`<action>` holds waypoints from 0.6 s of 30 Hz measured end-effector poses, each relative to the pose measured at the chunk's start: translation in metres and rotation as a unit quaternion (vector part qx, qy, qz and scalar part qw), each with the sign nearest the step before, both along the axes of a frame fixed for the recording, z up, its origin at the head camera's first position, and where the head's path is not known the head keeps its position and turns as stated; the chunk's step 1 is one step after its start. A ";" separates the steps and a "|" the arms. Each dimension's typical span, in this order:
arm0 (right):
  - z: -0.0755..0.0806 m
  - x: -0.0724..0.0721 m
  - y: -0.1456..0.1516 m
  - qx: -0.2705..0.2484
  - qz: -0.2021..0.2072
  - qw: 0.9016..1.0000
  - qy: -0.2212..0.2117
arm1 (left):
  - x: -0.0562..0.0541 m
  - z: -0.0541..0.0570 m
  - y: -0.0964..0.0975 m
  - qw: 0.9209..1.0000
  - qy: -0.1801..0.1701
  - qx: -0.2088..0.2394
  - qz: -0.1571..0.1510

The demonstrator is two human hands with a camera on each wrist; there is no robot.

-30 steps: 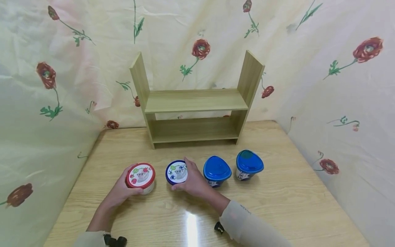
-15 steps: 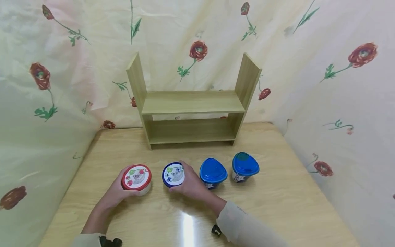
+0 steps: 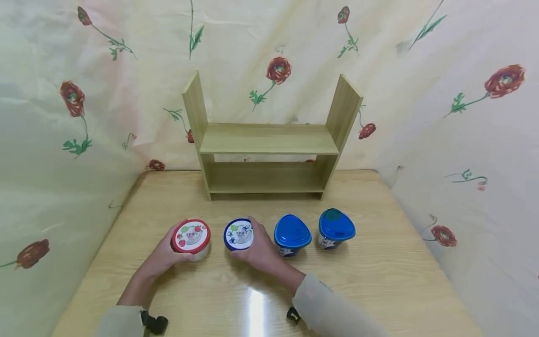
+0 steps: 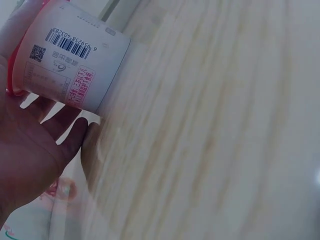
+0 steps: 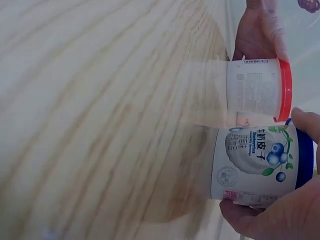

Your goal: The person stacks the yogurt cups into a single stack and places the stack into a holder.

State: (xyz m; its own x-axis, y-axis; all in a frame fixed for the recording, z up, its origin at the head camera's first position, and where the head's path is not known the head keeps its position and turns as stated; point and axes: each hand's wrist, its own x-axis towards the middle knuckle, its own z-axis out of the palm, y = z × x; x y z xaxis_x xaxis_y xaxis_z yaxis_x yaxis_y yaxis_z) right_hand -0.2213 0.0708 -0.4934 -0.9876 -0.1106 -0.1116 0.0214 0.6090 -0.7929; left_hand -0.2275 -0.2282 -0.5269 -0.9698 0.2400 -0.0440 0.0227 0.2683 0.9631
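White-sided, the red-lidded tub (image 3: pixel 191 236) stands on the worktop (image 3: pixel 210 292) to the right of your left hand (image 3: pixel 162 255), which wraps round and grips it. Your right hand (image 3: pixel 260 249) grips the blueberry tub (image 3: pixel 238 234), which stands to that hand's left, near the red-lidded tub but not touching it.

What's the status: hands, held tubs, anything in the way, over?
Left hand gripping red tub. Right hand gripping blueberry tub. Possible obstacle: triangular-lidded tub, close to right hand's right.
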 end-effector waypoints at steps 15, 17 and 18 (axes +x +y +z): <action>0.046 -0.006 -0.020 -0.085 0.001 0.994 0.071 | -0.009 0.002 0.006 1.000 -0.008 -0.002 -0.017; 0.052 -0.008 -0.026 -0.087 0.005 0.993 0.079 | -0.009 0.002 0.006 1.000 -0.005 0.000 -0.027; 0.055 -0.008 -0.029 -0.091 0.008 0.993 0.081 | -0.008 0.002 0.005 0.999 -0.006 0.003 -0.033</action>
